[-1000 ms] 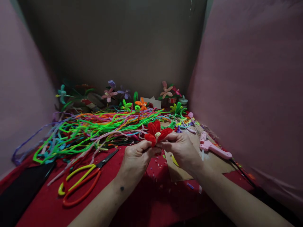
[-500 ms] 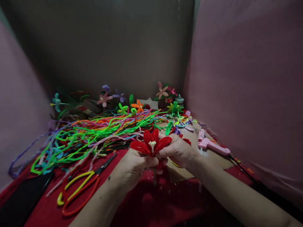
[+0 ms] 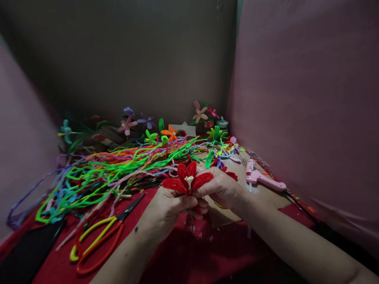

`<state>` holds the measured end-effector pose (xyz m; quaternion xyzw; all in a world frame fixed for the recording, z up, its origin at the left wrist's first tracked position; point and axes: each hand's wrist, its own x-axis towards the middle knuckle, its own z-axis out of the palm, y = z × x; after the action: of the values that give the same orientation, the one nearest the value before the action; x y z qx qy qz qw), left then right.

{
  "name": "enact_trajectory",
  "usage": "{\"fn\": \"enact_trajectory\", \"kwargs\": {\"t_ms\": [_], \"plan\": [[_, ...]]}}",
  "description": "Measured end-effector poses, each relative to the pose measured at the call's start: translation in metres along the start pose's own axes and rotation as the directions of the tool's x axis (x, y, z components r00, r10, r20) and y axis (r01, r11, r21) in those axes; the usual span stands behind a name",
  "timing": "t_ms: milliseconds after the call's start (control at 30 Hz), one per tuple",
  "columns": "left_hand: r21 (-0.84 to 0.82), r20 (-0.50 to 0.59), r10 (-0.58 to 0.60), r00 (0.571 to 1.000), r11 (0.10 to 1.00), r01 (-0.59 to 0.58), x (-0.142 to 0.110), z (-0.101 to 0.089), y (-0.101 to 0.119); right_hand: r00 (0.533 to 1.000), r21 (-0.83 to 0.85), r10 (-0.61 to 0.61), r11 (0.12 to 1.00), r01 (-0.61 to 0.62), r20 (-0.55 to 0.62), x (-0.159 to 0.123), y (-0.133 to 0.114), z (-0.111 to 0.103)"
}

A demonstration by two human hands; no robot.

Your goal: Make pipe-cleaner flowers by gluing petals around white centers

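Red flower: you are holding the red flower in front of you with both hands, its cream center facing you and its petals opening above your fingers.
Left hand: your left hand is gripping low at the flower's base, the thumb lying across just below the center; the 9 o'clock petal is spreading above this hand.
Right hand: your right hand is closing its thumb and fingers around the base near the 3 o'clock petal, which is reaching over toward the knuckles.
Upper petals: two are standing clear of your fingers, at about 11 and 12 o'clock.
Stem: a thin dark stem is hanging below your fingers, at 6 o'clock.
Clock center: the places below are running from the red flower.
Pipe cleaners: a tangled, many-colored heap is spreading at 10 o'clock.
Scissors: the scissors, with one yellow and one red handle, are lying on the red worktop at 8 o'clock.
Glue gun: the pink glue gun is resting on cardboard at 3 o'clock.
Orange flower: it is sitting beyond the heap's edge, at 11 o'clock.
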<state>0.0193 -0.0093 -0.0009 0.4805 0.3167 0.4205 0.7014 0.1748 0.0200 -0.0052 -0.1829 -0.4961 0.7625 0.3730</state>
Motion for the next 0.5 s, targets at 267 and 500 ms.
{"fn": "enact_trajectory", "kwargs": {"t_ms": [267,500], "plan": [[0.023,-0.014,0.005,1.000,1.000,-0.004,-0.002,0.001,0.002,1.000,-0.027,-0.010,1.000,0.010,0.000,-0.002,0.001,0.004],[0.001,-0.152,0.073,0.986,0.997,-0.074,-0.003,-0.010,0.016,0.879,-0.319,-0.251,0.940,0.122,-0.404,-0.021,-0.040,-0.030]]}}
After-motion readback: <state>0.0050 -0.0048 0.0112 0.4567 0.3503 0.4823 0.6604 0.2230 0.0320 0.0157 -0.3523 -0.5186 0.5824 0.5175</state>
